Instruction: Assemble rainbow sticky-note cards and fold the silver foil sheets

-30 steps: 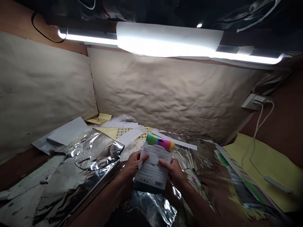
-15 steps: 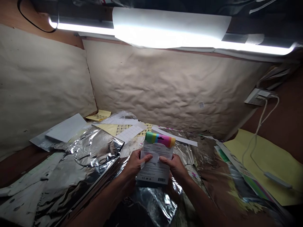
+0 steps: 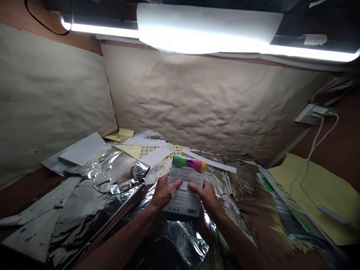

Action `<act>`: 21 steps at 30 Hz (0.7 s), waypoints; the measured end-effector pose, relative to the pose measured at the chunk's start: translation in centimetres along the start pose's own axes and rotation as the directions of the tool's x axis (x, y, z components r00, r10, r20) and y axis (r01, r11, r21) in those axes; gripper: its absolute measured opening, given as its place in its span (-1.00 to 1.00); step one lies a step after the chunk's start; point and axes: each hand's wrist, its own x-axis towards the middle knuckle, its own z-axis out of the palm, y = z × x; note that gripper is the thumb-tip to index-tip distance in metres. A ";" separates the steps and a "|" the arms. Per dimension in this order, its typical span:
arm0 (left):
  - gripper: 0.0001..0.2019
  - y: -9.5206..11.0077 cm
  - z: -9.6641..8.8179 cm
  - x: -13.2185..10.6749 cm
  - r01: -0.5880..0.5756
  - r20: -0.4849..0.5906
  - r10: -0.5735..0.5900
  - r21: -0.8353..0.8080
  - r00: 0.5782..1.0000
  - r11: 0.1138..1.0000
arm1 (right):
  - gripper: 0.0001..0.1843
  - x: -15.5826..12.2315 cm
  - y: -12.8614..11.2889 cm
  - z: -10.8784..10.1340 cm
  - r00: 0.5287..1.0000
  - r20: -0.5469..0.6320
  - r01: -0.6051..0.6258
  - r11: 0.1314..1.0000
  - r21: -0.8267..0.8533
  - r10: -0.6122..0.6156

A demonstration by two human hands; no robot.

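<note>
Both thumbs have slid closer together since a second ago, and now nearly meet on the white label (image 3: 186,180) across the box (image 3: 182,200). My other fingers are hidden behind the box, and its small print is too fine to read. My left hand (image 3: 162,194) grips the box's left edge and my right hand (image 3: 207,195) its right edge, forearms angled inward. I hold the rainbow-topped box upright above the crumpled foil bags (image 3: 118,176).
</note>
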 end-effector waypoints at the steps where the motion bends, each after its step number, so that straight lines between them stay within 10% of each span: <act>1: -0.65 -0.1 0.1 0.1 0.007 -0.013 -0.007 -0.013 1.000 1.000 | -0.30 0.1 -0.1 -0.2 0.990 -0.090 0.101 0.987 -0.126 -0.113; 3: -0.64 -0.3 0.2 0.2 0.010 -0.033 -0.010 -0.019 0.999 1.000 | -0.25 0.0 -0.6 -0.6 0.858 -0.223 0.335 0.834 -0.440 -0.462; 5: -0.65 -0.2 0.3 0.1 -0.005 -0.042 0.005 -0.007 0.999 1.000 | -0.42 -0.6 -1.4 -0.6 0.660 -0.079 0.525 0.533 -0.663 -0.748; 9: -0.72 0.5 0.6 -0.7 -0.077 -0.045 0.081 0.094 0.996 0.993 | -0.66 -2.4 -2.7 1.1 0.499 0.407 0.753 0.150 -0.641 -0.765; 17: -0.72 0.9 1.1 -1.2 -0.112 -0.052 0.122 0.170 0.991 0.979 | -0.84 -3.4 -2.6 2.3 0.494 0.436 0.768 0.143 -0.625 -0.752; 21: -0.65 0.7 0.7 -0.8 -0.054 -0.165 0.079 0.151 0.983 0.987 | -0.91 -2.7 -3.0 1.4 0.741 0.095 0.601 0.593 -0.536 -0.665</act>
